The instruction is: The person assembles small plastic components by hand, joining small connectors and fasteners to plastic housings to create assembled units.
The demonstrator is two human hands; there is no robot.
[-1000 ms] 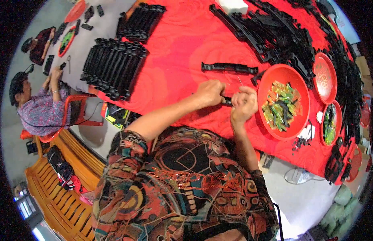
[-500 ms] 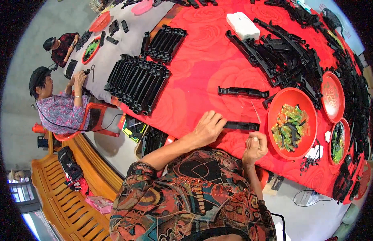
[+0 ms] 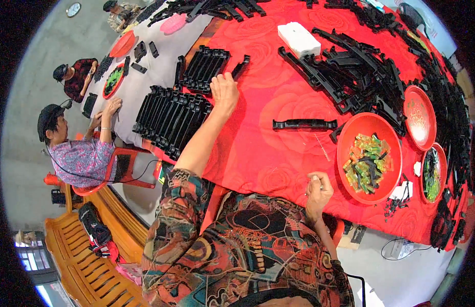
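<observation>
Head view, near to far. Right hand [image 3: 319, 193]: fingers curled near the cloth's [image 3: 263, 158] near edge; I cannot tell whether they pinch anything. Beyond, to the right: red bowl [image 3: 369, 123] of small coloured pieces; loose black strip [image 3: 305, 124] at its left. Left hand [image 3: 225, 93], farther left: fingertips apparently pinching the near end of a black bar [image 3: 241, 65], just right of the far row [image 3: 206, 66]. I judge a level grip, parallel to the row, best spares its neighbours.
</observation>
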